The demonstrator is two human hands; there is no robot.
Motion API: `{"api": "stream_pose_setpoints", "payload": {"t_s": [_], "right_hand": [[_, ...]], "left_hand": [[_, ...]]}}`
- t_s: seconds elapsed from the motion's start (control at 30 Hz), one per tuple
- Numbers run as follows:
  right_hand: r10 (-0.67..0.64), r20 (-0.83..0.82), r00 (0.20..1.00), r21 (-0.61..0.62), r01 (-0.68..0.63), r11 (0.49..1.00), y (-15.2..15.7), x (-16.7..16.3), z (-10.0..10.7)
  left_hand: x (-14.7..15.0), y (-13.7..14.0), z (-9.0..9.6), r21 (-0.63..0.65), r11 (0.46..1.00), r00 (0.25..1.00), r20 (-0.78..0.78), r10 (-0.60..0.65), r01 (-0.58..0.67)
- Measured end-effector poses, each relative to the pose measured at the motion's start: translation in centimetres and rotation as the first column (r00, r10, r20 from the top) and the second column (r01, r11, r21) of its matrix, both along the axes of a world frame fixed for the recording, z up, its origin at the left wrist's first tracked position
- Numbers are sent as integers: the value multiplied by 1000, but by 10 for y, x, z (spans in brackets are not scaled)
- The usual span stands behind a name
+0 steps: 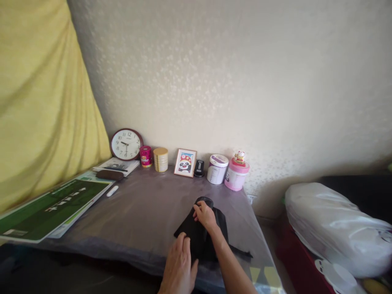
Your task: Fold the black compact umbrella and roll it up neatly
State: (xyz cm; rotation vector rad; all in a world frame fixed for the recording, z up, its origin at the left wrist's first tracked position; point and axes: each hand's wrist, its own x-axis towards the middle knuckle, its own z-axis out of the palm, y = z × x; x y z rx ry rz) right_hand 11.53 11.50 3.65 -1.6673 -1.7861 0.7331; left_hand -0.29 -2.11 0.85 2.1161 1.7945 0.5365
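Note:
A piece of thin black cloth (194,228) lies bunched and partly folded near the table's front right. Its exact kind I cannot make out. A narrow dark strip (241,252) sticks out from it to the right. My right hand (204,214) is over the far part of the cloth, its bent fingers pinching the fabric. At the cloth's near left edge is my left hand (179,259), fingers bent together against the fabric and thumb spread apart from them. My right forearm covers part of the cloth.
Along the wall stand a clock (126,143), a pink can (146,156), a yellow-lidded tin (161,159), a framed panda picture (185,162) and two white tubs (217,171). A green board (58,204) lies left. A white bag (333,224) sits beyond the table's right edge.

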Motion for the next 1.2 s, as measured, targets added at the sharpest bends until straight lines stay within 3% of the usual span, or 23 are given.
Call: {"api": "stream_pose_setpoints", "payload": {"t_s": [0.17, 0.3, 0.47, 0.67, 0.77, 0.87, 0.93, 1.03, 1.07, 1.13, 1.2], "right_hand": [[99, 49, 994, 82, -103, 991, -11, 0, 6], [215, 82, 973, 203, -227, 952, -27, 7, 5], [326, 165, 931, 415, -365, 833, -37, 23, -9], [172, 250, 953, 446, -271, 853, 12, 36, -29], [41, 252, 967, 440, -152, 885, 34, 41, -26], [-118, 201, 972, 479, 7, 878, 30, 46, -18], [-89, 157, 984, 526, -7, 851, 14, 46, -17], [147, 191, 970, 534, -229, 814, -8, 42, -22], [173, 217, 961, 534, -265, 803, -12, 40, -25], [112, 239, 965, 530, -226, 817, -10, 39, -31], [-27, 220, 975, 531, -96, 842, -3, 40, -34]], "left_hand": [[17, 4, 22, -50, 973, 974, 28, -223, 224], [26, 11, 20, -167, 965, 976, -49, -214, 203], [27, 14, 9, -175, 968, 974, -108, -200, 179], [24, 18, -5, -126, 977, 981, -71, -180, 170], [23, 20, -6, -136, 979, 986, -52, -158, 150], [22, 21, -3, -150, 980, 991, -16, -135, 131], [22, 22, -1, -165, 978, 991, -17, -134, 129], [23, 24, 4, -196, 972, 989, -42, -142, 131], [23, 24, 6, -202, 971, 989, -54, -139, 126], [24, 24, 8, -201, 973, 989, -80, -128, 110], [25, 24, 11, -187, 979, 988, -111, -107, 85]]}}
